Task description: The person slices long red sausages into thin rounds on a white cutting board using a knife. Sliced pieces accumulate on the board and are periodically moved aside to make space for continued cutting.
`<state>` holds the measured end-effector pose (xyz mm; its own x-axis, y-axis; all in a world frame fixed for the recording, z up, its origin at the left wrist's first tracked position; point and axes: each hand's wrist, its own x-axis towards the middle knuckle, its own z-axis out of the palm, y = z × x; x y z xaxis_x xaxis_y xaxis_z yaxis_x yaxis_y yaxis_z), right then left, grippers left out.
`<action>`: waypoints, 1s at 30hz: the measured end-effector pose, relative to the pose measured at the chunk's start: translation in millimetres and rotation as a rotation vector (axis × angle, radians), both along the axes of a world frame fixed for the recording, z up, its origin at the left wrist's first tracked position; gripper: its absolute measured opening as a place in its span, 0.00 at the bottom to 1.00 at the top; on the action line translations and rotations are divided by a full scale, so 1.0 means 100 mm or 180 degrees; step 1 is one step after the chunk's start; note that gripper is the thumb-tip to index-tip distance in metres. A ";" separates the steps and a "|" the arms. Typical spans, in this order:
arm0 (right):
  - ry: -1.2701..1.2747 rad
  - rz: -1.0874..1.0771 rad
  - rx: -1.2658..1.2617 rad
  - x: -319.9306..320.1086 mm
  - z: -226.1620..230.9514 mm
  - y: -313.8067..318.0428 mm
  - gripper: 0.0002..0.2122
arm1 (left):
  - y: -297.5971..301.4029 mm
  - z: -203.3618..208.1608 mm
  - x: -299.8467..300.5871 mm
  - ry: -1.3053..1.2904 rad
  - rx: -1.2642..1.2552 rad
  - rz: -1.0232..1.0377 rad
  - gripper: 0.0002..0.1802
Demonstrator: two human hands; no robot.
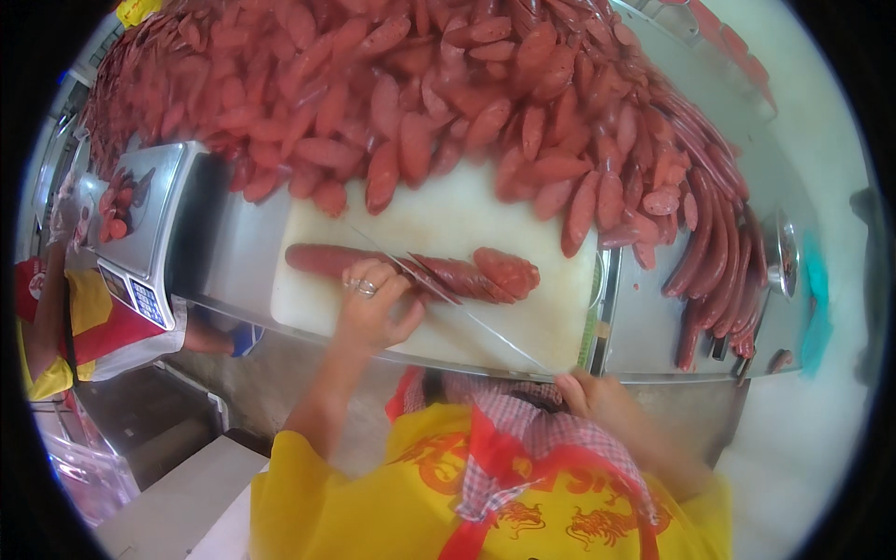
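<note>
A long dark red sausage (322, 260) lies across a white cutting board (546, 345). Its right part is cut into slanted slices (499, 273) that lean together. With curled, ringed fingers, my left hand (369, 301) presses on the sausage's middle. My right hand (597, 403) grips a long thin knife (495, 334) near the board's front edge. The blade runs slantwise to the far left across the sausage, just right of my left fingers. The knife's handle is mostly hidden by my right hand.
A big heap of sliced sausage (401, 112) covers the table's far side and board's back edge. Whole sausages (719, 266) hang together at right, beside a metal bowl (784, 252) and teal cloth (818, 303). A scale (149, 201) stands left, near another person's arm (51, 289).
</note>
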<state>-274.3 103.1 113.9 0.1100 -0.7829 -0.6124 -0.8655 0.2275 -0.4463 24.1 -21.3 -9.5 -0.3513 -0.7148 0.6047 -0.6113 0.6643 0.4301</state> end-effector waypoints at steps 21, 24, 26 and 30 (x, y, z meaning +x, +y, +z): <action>-0.0029 -0.0182 0.0115 0.16 -0.03 0.09 0.21 | -0.01 0.01 0.22 -0.0011 0.0089 0.0209 0.19; 0.0141 -0.0296 0.0097 0.14 -0.01 0.19 0.23 | -0.04 0.01 0.21 -0.0038 0.0098 0.0194 0.20; 0.0258 -0.0093 -0.0153 0.32 -0.23 0.03 0.24 | -0.04 0.01 0.20 -0.0045 0.0109 0.0188 0.20; -0.0385 0.0492 -0.1039 0.79 -0.73 -0.55 0.21 | -0.02 -0.01 0.21 0.0031 0.0129 0.0148 0.18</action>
